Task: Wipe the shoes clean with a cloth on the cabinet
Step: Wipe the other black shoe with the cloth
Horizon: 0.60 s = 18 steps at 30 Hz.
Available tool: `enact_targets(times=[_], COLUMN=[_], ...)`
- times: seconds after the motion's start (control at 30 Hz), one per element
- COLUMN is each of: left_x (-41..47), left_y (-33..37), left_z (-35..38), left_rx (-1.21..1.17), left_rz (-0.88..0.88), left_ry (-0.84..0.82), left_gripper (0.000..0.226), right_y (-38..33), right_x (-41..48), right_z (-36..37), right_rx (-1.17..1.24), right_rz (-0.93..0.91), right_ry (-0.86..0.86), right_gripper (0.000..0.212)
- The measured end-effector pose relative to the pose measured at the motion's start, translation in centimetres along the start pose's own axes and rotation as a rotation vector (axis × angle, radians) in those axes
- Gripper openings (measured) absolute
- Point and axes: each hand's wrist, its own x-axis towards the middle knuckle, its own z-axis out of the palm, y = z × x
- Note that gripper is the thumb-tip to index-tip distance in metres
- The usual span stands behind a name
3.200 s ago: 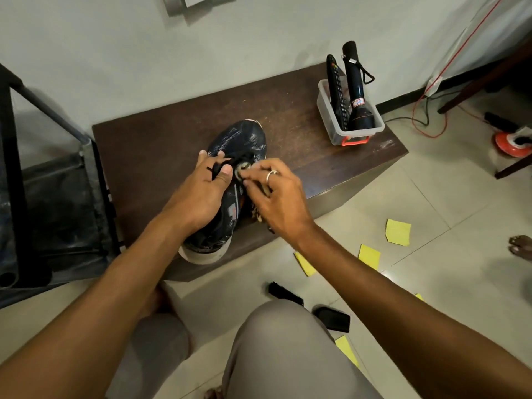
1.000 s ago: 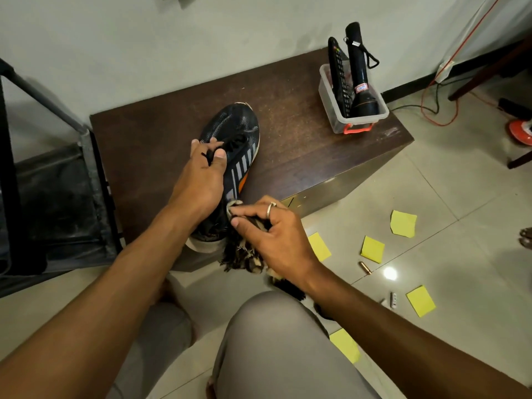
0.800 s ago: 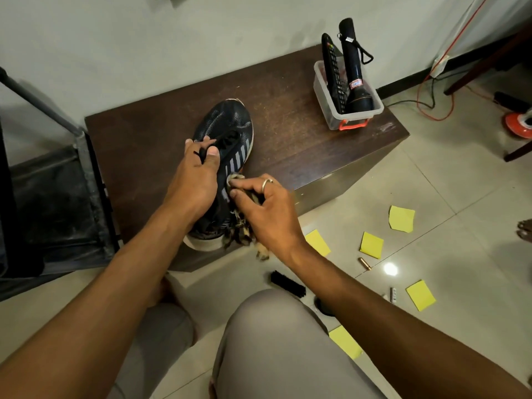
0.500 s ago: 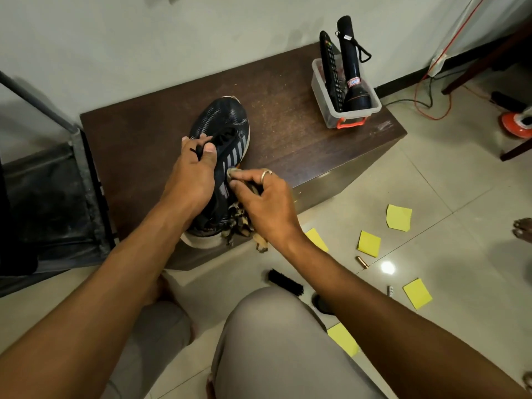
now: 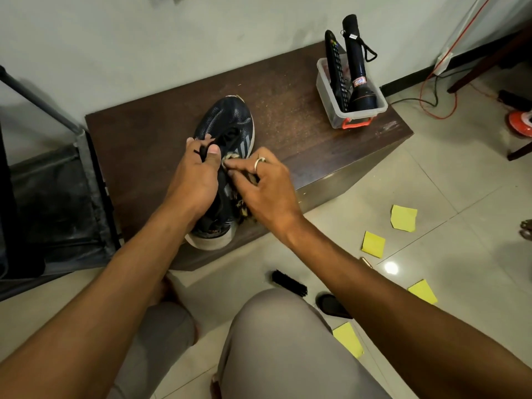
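The dark mesh sneaker point(image 5: 227, 125) lies on the dark brown counter point(image 5: 138, 145) with its long axis running near to far. Its white heel overhangs the near edge and its toe points away, tilted a little to the right. A mottled cloth point(image 5: 230, 161) is pressed on the sneaker's right flank at about midfoot, over the pale stripes, with a loose end hanging down toward the heel. The right hand point(image 5: 267, 188) has its fingers curled round the cloth, pinching it against the upper; it comes in from the right and is the hand nearer that flank. The left hand point(image 5: 195, 180) grips the sneaker from above at the laces, thumb closed over them, just beside the cloth. Since the cloth sits midway along the flank, any further wiping stroke would likely run along the long axis, out to the toe or back to the heel. At the counter's far right stands a clear plastic tub point(image 5: 334, 110) holding a black flashlight point(image 5: 358, 70) and a remote control point(image 5: 335, 67). On the tiled floor point(image 5: 431, 174) lie a black brush point(image 5: 289, 283) and yellow sticky notes point(image 5: 403, 217).
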Motion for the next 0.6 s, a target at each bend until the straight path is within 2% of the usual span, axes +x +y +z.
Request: enact_targets(times=[0.1, 0.17, 0.3, 0.5, 0.6], left_x=[0.0, 0.1, -0.1, 0.1, -0.1], left_y=[-0.1, -0.1, 0.2, 0.0, 0.3], left_z=[0.0, 0.1, 0.0, 0.0, 0.1], left_rx=[0.019, 0.018, 0.032, 0.016, 0.032], left_rz=[0.009, 0.005, -0.008, -0.007, -0.014], left_ry=[0.001, -0.012, -0.009, -0.016, -0.019], left_gripper=[0.04, 0.04, 0.039, 0.039, 0.042], right_y=[-0.6, 0.0, 1.1, -0.3, 0.6], right_x=[-2.2, -1.0, 2.7, -0.1, 3.6], right_z=[-0.5, -0.9, -0.3, -0.6, -0.8], right_rx=[-0.026, -0.068, -0.056, -0.05, -0.057], right_rz=[-0.17, -0.213, -0.031, -0.04, 0.07], right_ry=[-0.143, -0.15, 0.069, -0.065, 0.055], right_gripper=[0.021, 0.021, 0.019, 0.021, 0.019])
